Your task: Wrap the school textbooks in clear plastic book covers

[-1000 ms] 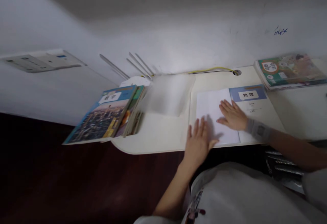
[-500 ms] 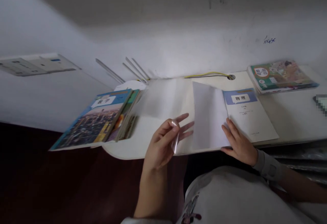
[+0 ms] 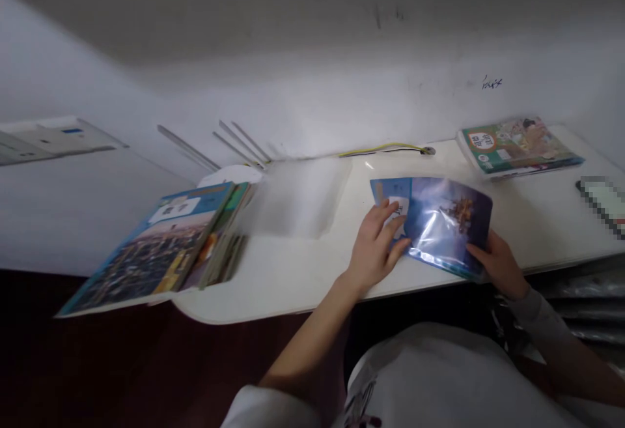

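A blue book (image 3: 439, 219) in a shiny clear cover lies at a slant near the table's front edge, its surface curved and glossy. On its left part rests my left hand (image 3: 375, 245), fingers spread and bent over the light label. My right hand (image 3: 500, 265) grips the book's lower right corner, thumb on top and the other fingers hidden beneath. Left of the book, translucent plastic sheets (image 3: 303, 200) lie flat on the white table (image 3: 293, 271).
A stack of books (image 3: 146, 245) overhangs the table's left end. Another stack (image 3: 522, 144) lies at the back right, with a blurred-out phone-like object (image 3: 603, 203) near it. A yellow cable (image 3: 381, 149) runs along the wall to a hole.
The open book is now closed with its blue cover up. My left hand has let go of the clear film and moved right onto the book; my right hand has shifted to its right corner.
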A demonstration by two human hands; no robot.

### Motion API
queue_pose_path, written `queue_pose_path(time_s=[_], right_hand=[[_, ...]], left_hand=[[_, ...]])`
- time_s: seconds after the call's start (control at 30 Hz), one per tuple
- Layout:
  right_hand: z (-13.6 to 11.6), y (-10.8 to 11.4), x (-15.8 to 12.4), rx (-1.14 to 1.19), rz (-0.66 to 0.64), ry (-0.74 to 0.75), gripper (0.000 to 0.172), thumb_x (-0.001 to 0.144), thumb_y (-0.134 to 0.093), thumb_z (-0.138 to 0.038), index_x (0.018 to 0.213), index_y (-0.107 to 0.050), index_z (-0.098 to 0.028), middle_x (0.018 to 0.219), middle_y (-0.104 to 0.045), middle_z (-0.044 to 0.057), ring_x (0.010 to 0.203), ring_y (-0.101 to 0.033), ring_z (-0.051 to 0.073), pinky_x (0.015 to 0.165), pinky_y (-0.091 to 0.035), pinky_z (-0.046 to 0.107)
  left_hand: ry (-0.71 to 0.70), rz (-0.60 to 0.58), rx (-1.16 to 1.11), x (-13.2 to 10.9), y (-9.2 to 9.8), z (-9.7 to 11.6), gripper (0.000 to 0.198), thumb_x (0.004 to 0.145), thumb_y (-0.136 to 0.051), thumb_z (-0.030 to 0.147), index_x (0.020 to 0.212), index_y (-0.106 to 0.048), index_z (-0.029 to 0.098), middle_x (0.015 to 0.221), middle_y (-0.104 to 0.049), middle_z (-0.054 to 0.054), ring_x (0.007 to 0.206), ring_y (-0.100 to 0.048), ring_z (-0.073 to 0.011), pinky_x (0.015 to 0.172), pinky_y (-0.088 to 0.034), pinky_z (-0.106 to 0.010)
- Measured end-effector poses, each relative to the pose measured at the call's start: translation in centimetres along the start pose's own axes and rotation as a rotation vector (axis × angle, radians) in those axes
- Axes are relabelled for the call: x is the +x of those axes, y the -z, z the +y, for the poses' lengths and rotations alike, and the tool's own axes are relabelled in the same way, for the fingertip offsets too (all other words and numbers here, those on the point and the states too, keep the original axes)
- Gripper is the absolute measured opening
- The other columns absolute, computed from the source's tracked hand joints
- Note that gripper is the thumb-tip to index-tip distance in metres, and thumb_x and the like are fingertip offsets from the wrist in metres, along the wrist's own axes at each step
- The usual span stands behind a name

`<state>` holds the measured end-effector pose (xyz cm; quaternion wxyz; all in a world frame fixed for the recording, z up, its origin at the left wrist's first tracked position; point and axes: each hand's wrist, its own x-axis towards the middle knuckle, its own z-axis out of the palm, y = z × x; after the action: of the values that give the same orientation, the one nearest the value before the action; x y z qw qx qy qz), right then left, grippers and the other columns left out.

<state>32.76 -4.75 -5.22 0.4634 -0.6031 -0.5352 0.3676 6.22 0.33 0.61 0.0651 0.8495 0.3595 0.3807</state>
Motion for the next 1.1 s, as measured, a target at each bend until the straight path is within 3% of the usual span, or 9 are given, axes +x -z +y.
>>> queue_pose_path(time_s=[0.1,0.23,0.33,0.47,0.7,0.8,0.97,1.03,1.1], right_hand=[[1.2,1.9,1.2,0.055,0.074,-0.050,0.065,0.074,-0.065,-0.046,0.130,-0.046,-0.018,0.100,-0.070,0.007,0.080,-0.066,0.023,0.072,-0.055,0.040],[2.0,3.3,2.5,-0.244,0.234,0.022,0.091,0.071,-0.066,-0.051,0.145,-0.024,-0.017,0.106,-0.066,0.011,0.069,-0.064,0.020,0.069,-0.054,0.040],[1.6,3.9,3.7,-0.371,0.221,0.054,0.082,0.075,-0.061,-0.052,0.142,-0.031,-0.016,0.098,-0.066,0.008,0.067,-0.062,0.019,0.067,-0.052,0.038],[0.2,4.4,5.5,-0.287,0.157,0.121,0.055,0.081,-0.054,-0.052,0.124,-0.053,-0.017,0.078,-0.064,0.002,0.067,-0.058,0.018,0.065,-0.050,0.034],[-3.2,4.9,7.5,-0.158,0.222,0.202,0.038,0.079,-0.058,-0.047,0.103,-0.065,-0.018,0.077,-0.065,0.002,0.073,-0.060,0.018,0.070,-0.049,0.034],[-5.6,6.0,8.8,-0.231,0.065,0.266,0.031,0.077,-0.061,-0.047,0.091,-0.068,-0.020,0.089,-0.070,0.004,0.085,-0.063,0.021,0.080,-0.049,0.037],[-8.7,8.0,13.7,-0.442,-0.486,0.213,0.038,0.083,-0.054,-0.049,0.104,-0.069,-0.020,0.093,-0.071,0.005,0.082,-0.065,0.020,0.075,-0.051,0.034],[-8.9,7.8,15.7,-0.645,-0.565,0.205,0.033,0.084,-0.054,-0.040,0.106,-0.068,-0.019,0.093,-0.071,0.005,0.079,-0.065,0.018,0.072,-0.051,0.031],[-8.6,7.0,16.7,-0.947,-0.481,0.197,0.026,0.083,-0.055,-0.027,0.102,-0.069,-0.016,0.090,-0.071,0.007,0.080,-0.064,0.019,0.072,-0.049,0.030]], left_hand=[[0.153,-0.061,0.203,-1.6,-2.5,-2.8,0.060,0.089,-0.052,0.040,0.140,-0.034,0.016,0.146,-0.037,-0.021,0.137,-0.032,-0.0337,0.107,-0.033,-0.053],[0.442,-0.229,0.332,-2.0,-3.8,-5.2,0.066,0.089,-0.048,0.040,0.143,-0.029,0.007,0.149,-0.030,-0.025,0.139,-0.026,-0.0387,0.108,-0.027,-0.059],[0.551,-0.269,0.195,-0.4,-3.3,-6.6,0.054,0.089,-0.045,0.039,0.134,-0.044,0.009,0.141,-0.045,-0.022,0.132,-0.039,-0.0344,0.105,-0.035,-0.051],[0.666,-0.256,-0.294,2.4,-2.2,-8.3,0.049,0.088,-0.040,0.055,0.109,-0.061,0.016,0.100,-0.069,-0.010,0.091,-0.064,-0.0226,0.081,-0.050,-0.034],[0.664,-0.355,-0.525,3.8,-2.2,-9.8,0.051,0.083,-0.045,0.065,0.066,-0.055,0.017,0.056,-0.049,0.002,0.052,-0.043,-0.0105,0.052,-0.034,-0.024],[0.722,-0.306,-0.661,3.7,-2.9,-9.6,0.049,0.080,-0.051,0.063,0.062,-0.049,0.017,0.053,-0.043,0.004,0.048,-0.038,-0.0085,0.048,-0.030,-0.023],[0.742,-0.227,-0.848,3.2,-3.9,-9.4,0.041,0.072,-0.065,0.052,0.091,-0.056,0.017,0.066,-0.056,0.003,0.055,-0.050,-0.0109,0.052,-0.039,-0.022],[0.763,-0.214,-0.772,2.8,-4.2,-9.5,0.049,0.073,-0.064,0.043,0.113,-0.052,0.017,0.076,-0.061,0.000,0.061,-0.057,-0.0141,0.056,-0.045,-0.026],[0.751,-0.170,-0.544,2.5,-4.4,-9.4,0.059,0.075,-0.062,0.032,0.130,-0.043,0.018,0.091,-0.063,-0.005,0.068,-0.061,-0.0165,0.065,-0.050,-0.032]])
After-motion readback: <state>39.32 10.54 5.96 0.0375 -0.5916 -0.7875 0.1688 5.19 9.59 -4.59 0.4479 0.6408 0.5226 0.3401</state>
